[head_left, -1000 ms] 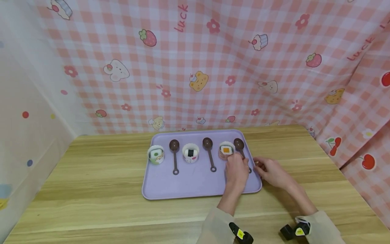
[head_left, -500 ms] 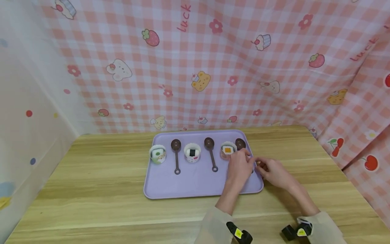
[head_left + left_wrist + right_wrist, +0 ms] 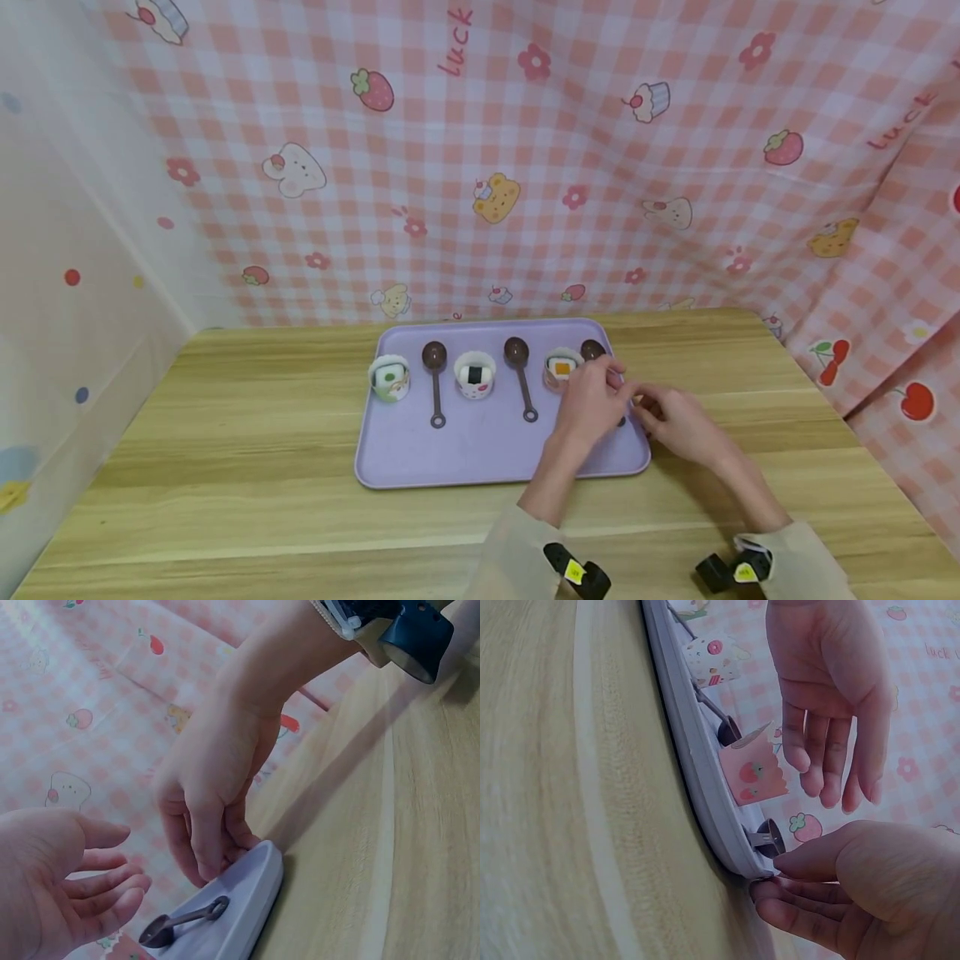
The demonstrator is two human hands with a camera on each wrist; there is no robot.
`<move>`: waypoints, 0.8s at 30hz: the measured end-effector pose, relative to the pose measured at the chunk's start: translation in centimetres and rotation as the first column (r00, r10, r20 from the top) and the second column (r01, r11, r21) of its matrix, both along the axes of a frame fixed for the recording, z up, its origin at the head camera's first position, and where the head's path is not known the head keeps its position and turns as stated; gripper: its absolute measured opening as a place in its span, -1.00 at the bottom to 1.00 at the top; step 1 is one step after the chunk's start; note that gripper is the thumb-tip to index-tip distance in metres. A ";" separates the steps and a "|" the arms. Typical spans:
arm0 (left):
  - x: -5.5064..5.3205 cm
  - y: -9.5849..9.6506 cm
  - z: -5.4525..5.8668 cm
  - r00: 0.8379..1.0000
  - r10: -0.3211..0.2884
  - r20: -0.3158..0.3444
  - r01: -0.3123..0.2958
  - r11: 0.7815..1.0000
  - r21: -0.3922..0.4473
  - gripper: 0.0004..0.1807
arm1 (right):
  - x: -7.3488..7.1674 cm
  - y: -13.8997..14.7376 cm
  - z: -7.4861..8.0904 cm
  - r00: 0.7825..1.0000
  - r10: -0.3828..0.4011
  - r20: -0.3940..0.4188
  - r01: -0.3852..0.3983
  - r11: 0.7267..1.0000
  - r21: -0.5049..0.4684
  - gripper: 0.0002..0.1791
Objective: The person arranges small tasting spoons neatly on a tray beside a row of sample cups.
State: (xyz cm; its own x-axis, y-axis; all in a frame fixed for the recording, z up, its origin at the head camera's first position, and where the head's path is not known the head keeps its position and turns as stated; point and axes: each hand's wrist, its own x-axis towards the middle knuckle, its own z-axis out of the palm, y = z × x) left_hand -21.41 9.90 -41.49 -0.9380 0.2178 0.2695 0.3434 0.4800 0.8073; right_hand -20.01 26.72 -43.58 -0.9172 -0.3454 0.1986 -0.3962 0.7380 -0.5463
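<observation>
My right hand [image 3: 678, 421] grips the right rim of the lilac tray [image 3: 465, 454]. In the right wrist view its thumb lies at one side of the rim and its fingertips at the other. My left hand [image 3: 591, 407] is raised over the tray's right end, holding nothing, its fingers loosely bent. Beneath it a brown spoon [image 3: 592, 348] lies on the tray, mostly hidden in the head view; the left wrist view shows its bowl and ringed handle [image 3: 196, 913]. Left of that spoon stands a pink paper cup [image 3: 754, 769] holding a white piece with an orange top [image 3: 562, 367].
Further left on the tray are a brown spoon [image 3: 517, 354], a white cup [image 3: 475, 385] with a black-banded piece, another spoon [image 3: 434, 357] and a green cup [image 3: 391, 390] with a green-dotted piece. A checked curtain [image 3: 420, 167] hangs behind the wooden table [image 3: 225, 467].
My left hand has risen and shifted right from beside the pink cup, now covering more of the right spoon. My right hand stays at the tray's rim. The head view has shifted slightly.
</observation>
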 end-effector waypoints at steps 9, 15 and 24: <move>0.1 -1.0 0.8 0.998 -0.060 0.026 0.061 0.998 -0.025 -0.72 | 0.2 -0.1 0.6 0.999 -0.002 -0.053 0.003 1.000 0.025 -0.79; 0.2 -1.9 1.1 0.997 -0.070 0.009 0.071 0.997 -0.030 -0.70 | 0.3 -0.3 1.1 0.999 -0.013 -0.050 0.015 0.999 0.036 -0.68; 0.4 -3.4 1.4 0.998 -0.039 -0.057 0.035 0.997 -0.067 -0.81 | 0.9 -1.0 2.1 0.993 0.012 -0.120 -0.011 1.000 0.013 -0.65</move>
State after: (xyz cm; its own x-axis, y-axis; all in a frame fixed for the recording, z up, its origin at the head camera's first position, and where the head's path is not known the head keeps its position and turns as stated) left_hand -21.03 6.48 -40.07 -0.9123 0.2710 0.3070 0.4070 0.5178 0.7525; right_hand -19.10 25.70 -41.44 -0.8829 -0.3588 0.3029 -0.4669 0.7392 -0.4853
